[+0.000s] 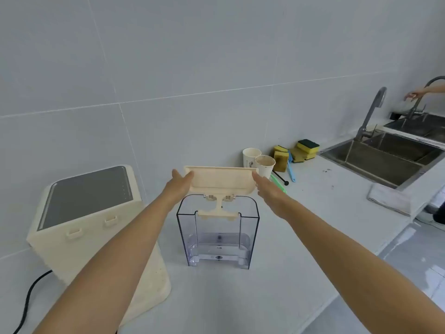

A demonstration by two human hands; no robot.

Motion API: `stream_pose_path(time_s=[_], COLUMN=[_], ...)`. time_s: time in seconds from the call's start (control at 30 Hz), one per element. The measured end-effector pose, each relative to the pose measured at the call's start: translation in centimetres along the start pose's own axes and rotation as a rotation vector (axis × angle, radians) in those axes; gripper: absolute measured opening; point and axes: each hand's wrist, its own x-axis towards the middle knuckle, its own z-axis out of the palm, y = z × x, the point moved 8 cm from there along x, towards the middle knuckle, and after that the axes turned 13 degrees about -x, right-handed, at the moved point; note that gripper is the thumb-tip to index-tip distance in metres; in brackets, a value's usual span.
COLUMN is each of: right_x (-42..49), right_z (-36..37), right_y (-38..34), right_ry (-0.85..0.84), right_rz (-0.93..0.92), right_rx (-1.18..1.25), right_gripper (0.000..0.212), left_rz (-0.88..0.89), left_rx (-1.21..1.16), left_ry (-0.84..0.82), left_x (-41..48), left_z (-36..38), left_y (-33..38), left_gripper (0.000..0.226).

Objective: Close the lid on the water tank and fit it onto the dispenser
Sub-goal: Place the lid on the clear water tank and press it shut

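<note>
Clear water tank [218, 237] stands mid-desk [313, 213], its cream lid [220, 179] raised open. Both hands, left hand [179, 186] and right hand [268, 192], press straight-fingered against the lid's ends. Dispenser [96, 237] sits at the tank's 9 o'clock

a kitchen: tiled wall [216, 68], steel sink [375, 162], sponges [305, 148] on the counter [313, 213].
</note>
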Motion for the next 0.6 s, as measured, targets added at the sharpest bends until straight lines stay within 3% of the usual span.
stream_pose_path(time_s=[0.23,0.6], right_x=[0.0,-1.8], right_z=[0.3,-0.4], right_y=[-0.2,0.3], right_ry=[0.014,0.158], right_rz=[0.060,-0.034], right_rx=[0.119,0.100], right_gripper=[0.055,0.044], left_rz=[-0.006,0.098], left_rx=[-0.132,-0.335], left_ry=[-0.050,0.077], left_x=[0.5,-0.9], left_z=[0.6,-1.4], left_y=[0.4,-0.6], left_gripper=[0.046,0.022])
